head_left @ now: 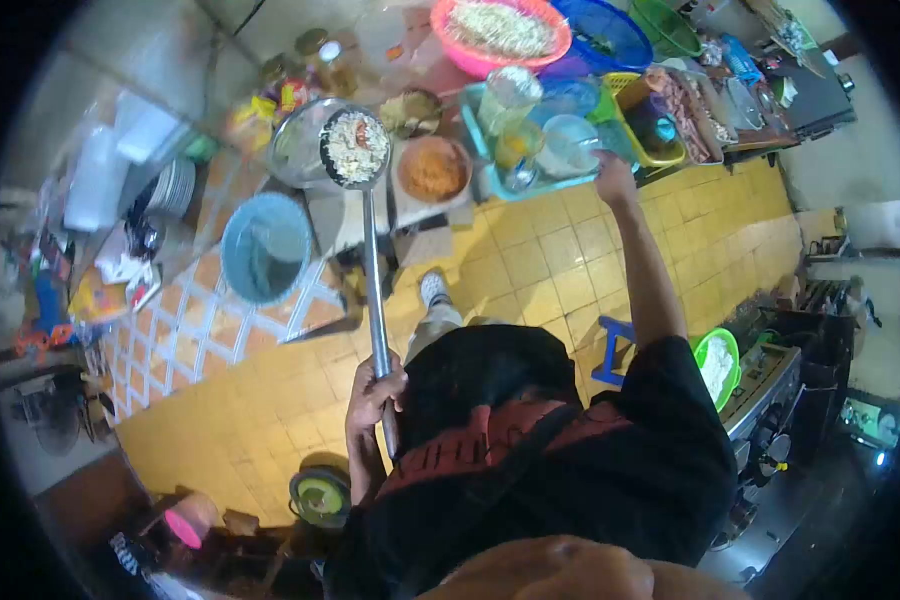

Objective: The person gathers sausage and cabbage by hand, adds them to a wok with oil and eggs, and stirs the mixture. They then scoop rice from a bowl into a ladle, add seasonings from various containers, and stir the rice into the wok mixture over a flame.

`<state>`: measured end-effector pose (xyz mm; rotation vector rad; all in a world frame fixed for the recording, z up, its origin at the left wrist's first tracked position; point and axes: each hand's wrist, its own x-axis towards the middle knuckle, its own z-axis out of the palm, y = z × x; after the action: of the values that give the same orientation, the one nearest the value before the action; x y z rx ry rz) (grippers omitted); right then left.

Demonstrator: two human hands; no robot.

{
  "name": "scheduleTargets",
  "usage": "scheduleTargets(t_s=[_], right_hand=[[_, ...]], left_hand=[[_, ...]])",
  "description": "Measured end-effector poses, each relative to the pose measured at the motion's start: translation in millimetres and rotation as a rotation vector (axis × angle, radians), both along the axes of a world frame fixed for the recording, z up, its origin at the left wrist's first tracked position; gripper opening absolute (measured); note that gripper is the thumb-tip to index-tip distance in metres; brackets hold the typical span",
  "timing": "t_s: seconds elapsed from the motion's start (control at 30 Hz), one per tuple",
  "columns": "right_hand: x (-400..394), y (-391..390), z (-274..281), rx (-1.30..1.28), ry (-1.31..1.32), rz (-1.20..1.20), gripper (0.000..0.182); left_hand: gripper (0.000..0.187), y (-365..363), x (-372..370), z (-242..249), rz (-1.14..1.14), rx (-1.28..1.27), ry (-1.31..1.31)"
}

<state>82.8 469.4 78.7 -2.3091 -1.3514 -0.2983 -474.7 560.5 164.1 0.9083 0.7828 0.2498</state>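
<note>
My left hand (375,393) is wrapped round the long metal handle of a ladle (375,270). The ladle's round dark bowl reaches over the counter and holds a pale, shredded-looking food (354,148) with a reddish patch on top. My right hand (616,179) is stretched out to the edge of a light-blue tray (505,188). Its fingers look closed beside a clear plastic tub (570,140), around what seems to be a thin pale handle, too small to make out. A jar with yellowish contents (519,143) stands beside that tub.
An orange-filled bowl (434,170) and a blue bucket (266,248) stand near the ladle. Behind the tray is a pink basin (500,35) of shredded food. A yellow basket (660,150) sits at its right. A blue stool (613,350) stands on the yellow-tiled floor.
</note>
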Motion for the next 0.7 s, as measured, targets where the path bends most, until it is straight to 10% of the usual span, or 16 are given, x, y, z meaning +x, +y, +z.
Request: scheduleTargets(t_s=[0.17, 0.27, 0.7], right_hand=[[41.6, 52.8, -11.2, -0.445, -0.111, -0.093, 0.021], [61.4, 52.1, -16.6, -0.678, -0.481, 0.298, 0.014], [110.7, 80.5, 16.3, -0.658, -0.279, 0.702, 0.015]], left_hand=[[0.016, 29.6, 72.0, 3.4, -0.001, -0.095, -0.108], [0.018, 30.0, 109.7, 7.0, 0.015, -0.097, -0.097], [0.015, -48.2, 289.5, 2.9, 0.451, -0.114, -0.068]])
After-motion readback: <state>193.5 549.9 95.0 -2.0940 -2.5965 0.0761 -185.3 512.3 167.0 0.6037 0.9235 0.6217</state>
